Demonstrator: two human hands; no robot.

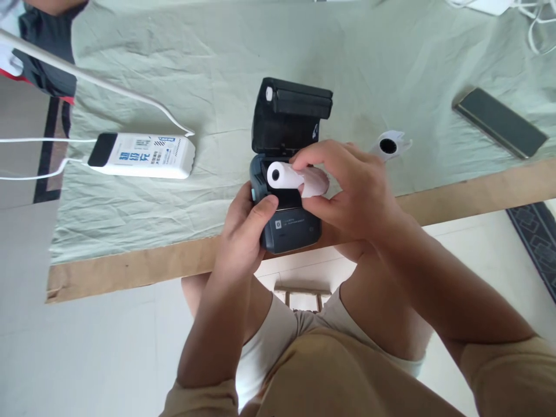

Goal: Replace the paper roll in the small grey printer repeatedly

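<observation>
A small dark thermal printer [292,231] sits at the table's front edge with its black lid [284,124] swung up and back. My left hand [245,229] grips the printer's left side, thumb on the rim of its opening. Between the thumb and fingers of my right hand [347,188] is a white paper roll [284,175], lying crosswise over the printer's open compartment. The roll's dark hollow core faces left. Whether it touches the compartment floor, I cannot tell. Just beyond my right hand, a second small white roll [388,145] with a dark centre rests on the cloth.
A white power strip or charger [145,155] with cables lies at the left on the green cloth [208,75]. At the right is a dark phone [500,123]. White cables [536,23] lie in the far right corner. Part of another person [47,46] shows at upper left.
</observation>
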